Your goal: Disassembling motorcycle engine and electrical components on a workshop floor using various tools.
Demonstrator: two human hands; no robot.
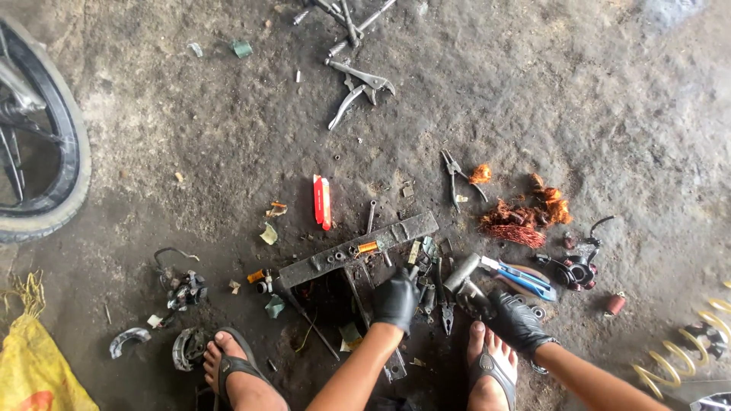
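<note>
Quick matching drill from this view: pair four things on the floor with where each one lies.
Things:
1. locking pliers
2. copper wire pile
3. wheel
4. yellow sack

Places:
A. bottom left corner
B. right of the metal bar, above the right hand
C. left edge, upper half
D. top centre, far above the left hand

Pairs: 1-D, 2-B, 3-C, 4-A
</note>
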